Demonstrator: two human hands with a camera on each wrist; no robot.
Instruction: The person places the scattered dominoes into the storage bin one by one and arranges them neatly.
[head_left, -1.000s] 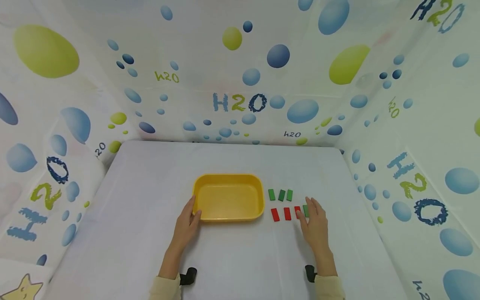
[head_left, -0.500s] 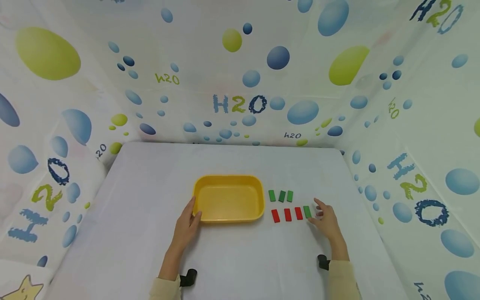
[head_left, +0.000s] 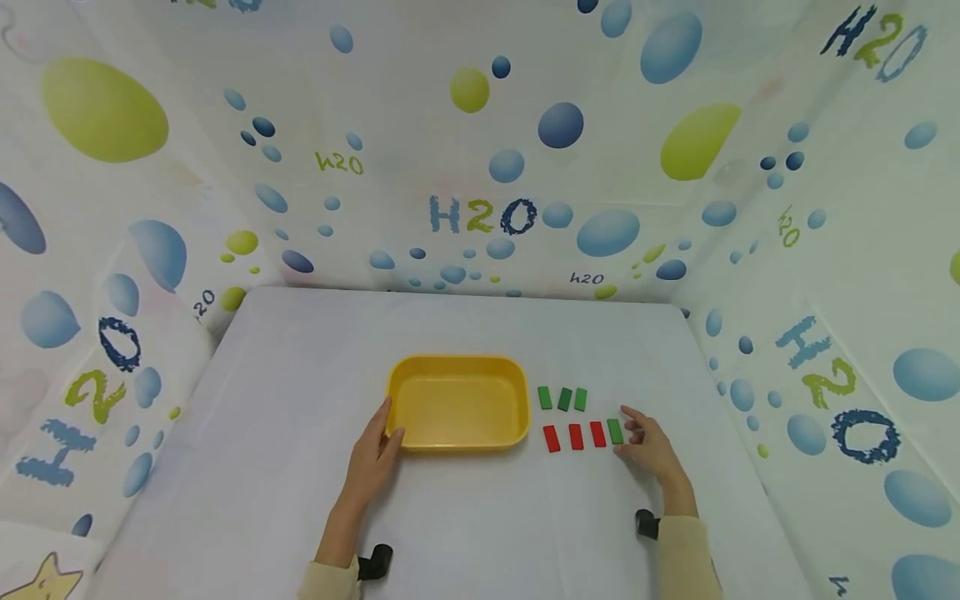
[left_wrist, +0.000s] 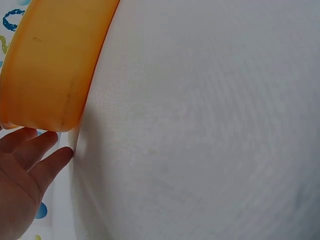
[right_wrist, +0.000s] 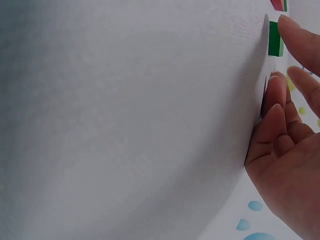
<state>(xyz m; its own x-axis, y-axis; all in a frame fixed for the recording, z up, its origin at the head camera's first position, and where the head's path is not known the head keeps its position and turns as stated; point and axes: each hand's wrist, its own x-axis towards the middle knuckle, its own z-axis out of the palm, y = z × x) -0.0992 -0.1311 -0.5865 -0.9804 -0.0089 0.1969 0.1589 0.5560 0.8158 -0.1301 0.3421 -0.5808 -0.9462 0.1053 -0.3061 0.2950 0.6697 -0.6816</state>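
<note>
Currently, from my remote seat, I have the left grip (head_left: 372, 458), a bare hand, at the near left corner of a shallow yellow plastic tray (head_left: 457, 408) with rounded corners, which sits flat on the white-covered worktop (head_left: 480, 533). Its fingers run nearly straight along the tray's left end, the thumb parted from them at the near corner; the left wrist view shows me fingertips against the end wall and nothing clasped. That forearm slants forward and to the right out of a pale yellow sleeve (head_left: 330, 579). Across from it, the right grip (head_left: 652, 450) is turned inward, its forearm angled forward and to the left. I see index finger and thumb spread in a wide C beside a small green rectangular block (head_left: 615, 431), the index near its far end and the thumb at its near end; whether either touches, I cannot tell. The other fingers bend loosely toward the palm, holding nothing. That block ends a row to the right of the tray, just beside three small red rectangular blocks (head_left: 576, 437); behind them lie three more green blocks (head_left: 564, 399), slightly apart.
</note>
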